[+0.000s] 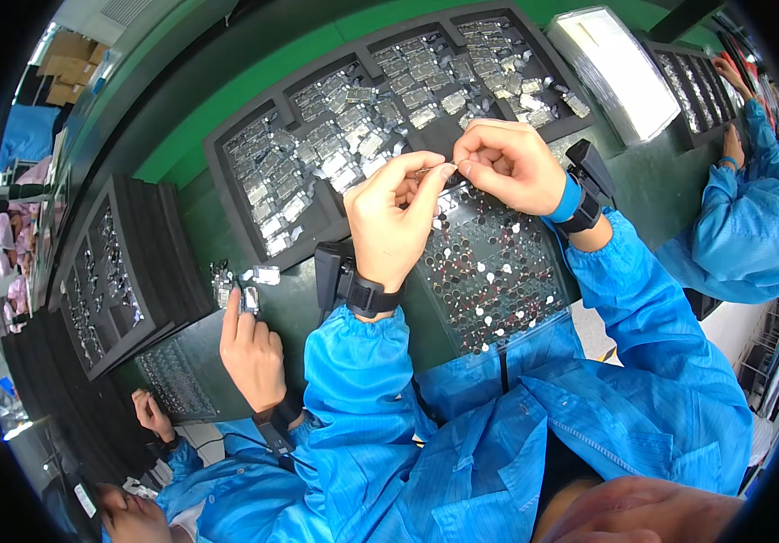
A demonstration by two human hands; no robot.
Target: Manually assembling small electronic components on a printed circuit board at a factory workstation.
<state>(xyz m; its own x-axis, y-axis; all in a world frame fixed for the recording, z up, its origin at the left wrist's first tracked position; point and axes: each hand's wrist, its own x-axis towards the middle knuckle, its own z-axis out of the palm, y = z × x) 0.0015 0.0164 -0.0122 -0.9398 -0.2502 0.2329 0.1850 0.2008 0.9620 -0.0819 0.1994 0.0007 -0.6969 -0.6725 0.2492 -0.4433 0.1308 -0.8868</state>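
My left hand (394, 217) and my right hand (518, 170) meet over the far edge of a clear plastic tray (548, 321). Thumb and forefinger of each hand are pinched together, the fingertips nearly touching. Whatever is between them is tiny, and I cannot make out its kind. The clear tray holds many small round parts, some dark with red bits, others with white discs. Just beyond my hands lies a black foam tray (324, 206), its compartments full of small silvery metal modules (335, 145). Black bands with boxy units circle both wrists, and a blue band is on the right one.
At left, a co-worker's hand (253, 357) touches loose silvery modules (265, 274) on the green table (303, 303). Stacked black foam trays (167, 262) stand beyond it. A pile of clear trays (611, 72) sits at far right, near another co-worker's blue sleeve (751, 204).
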